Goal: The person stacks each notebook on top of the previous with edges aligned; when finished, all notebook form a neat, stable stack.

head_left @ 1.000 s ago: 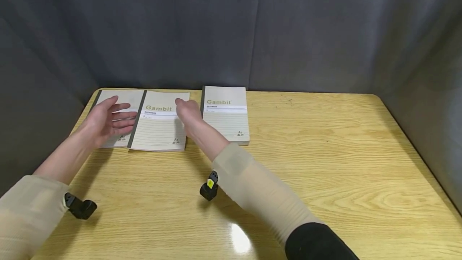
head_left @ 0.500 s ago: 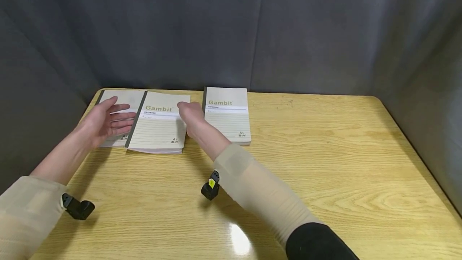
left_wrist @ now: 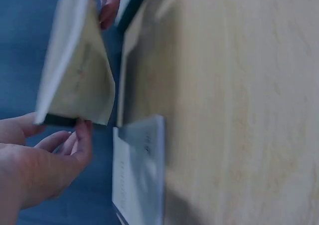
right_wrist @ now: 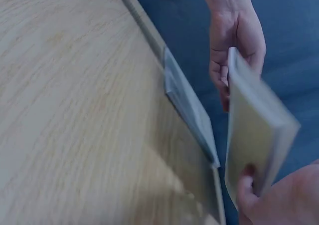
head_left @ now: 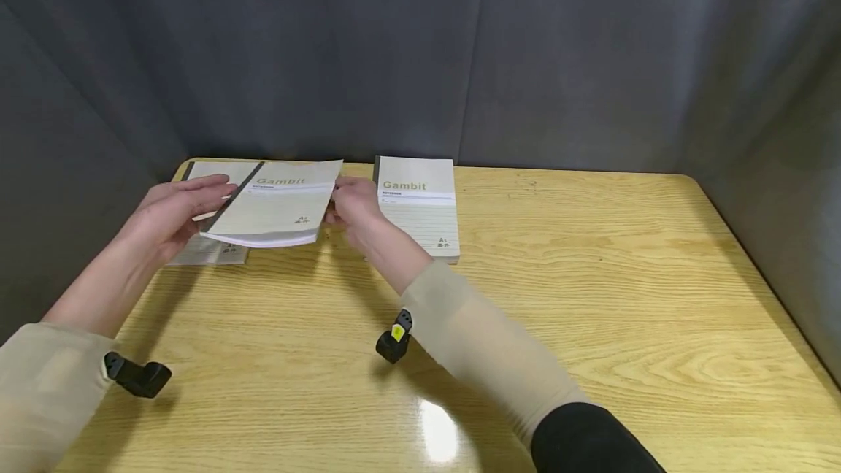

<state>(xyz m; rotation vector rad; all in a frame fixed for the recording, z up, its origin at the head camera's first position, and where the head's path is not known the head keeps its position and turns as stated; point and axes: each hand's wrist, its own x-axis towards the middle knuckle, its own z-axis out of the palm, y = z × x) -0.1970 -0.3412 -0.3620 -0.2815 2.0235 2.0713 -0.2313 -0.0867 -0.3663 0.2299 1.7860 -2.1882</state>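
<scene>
A pale notebook [head_left: 276, 199] with a dark spine and "Gambit" on its cover is held above the back left of the table, tilted. My right hand [head_left: 358, 203] grips its right edge, a finger pressed to the underside in the right wrist view. At the spine, my left hand [head_left: 174, 214] has thumb and fingers on either side; in the left wrist view a fingertip [left_wrist: 83, 127] meets the spine edge. Beneath it lies a similar notebook [head_left: 220, 254], partly covered by the held one and the left hand. Another matching notebook [head_left: 420, 221] lies right of my right hand.
The wooden table [head_left: 591, 298] stretches forward and right, its back edge against a dark grey curtain [head_left: 420, 57]. Small black cameras [head_left: 394, 338] are strapped at both sleeves, close above the tabletop.
The notebook has risen off the table and tilted, its near edge lifting. My left hand has turned from palm facing right to fingers at the spine. The right hand keeps its hold.
</scene>
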